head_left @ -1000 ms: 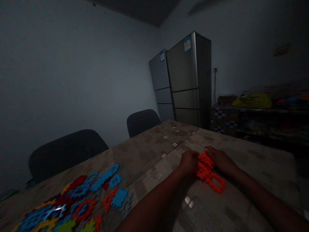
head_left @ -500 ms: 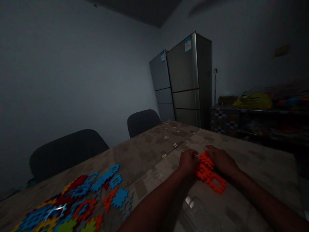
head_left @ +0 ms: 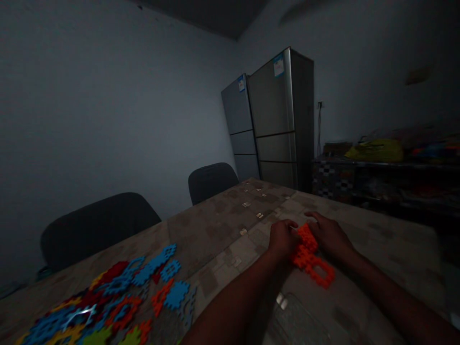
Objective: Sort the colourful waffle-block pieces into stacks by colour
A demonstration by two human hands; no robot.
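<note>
An orange assembly of interlocking toy pieces (head_left: 309, 256) with notched edges rests on the table between my hands. Its near end is a flat piece with an oblong hole; the far end rises like a small block. My left hand (head_left: 283, 238) is closed on the left side of the assembly, its fingertips partly hidden. On the opposite side, my right hand (head_left: 329, 235) presses against the raised block with its thumb side, the index finger stretched out past the far edge. Dim light hides the finer joints.
A pile of loose notched pieces (head_left: 118, 297) in blue, red, orange, yellow and green lies at the left of the patterned table (head_left: 212, 230). Two dark chairs (head_left: 100, 223) stand along the far left edge. Refrigerators (head_left: 273, 110) and a cluttered shelf (head_left: 373, 165) are behind.
My right index finger has lifted and straightened away from the orange block. The left hand keeps its hold with a slight shift, and the assembly stays nearly in place.
</note>
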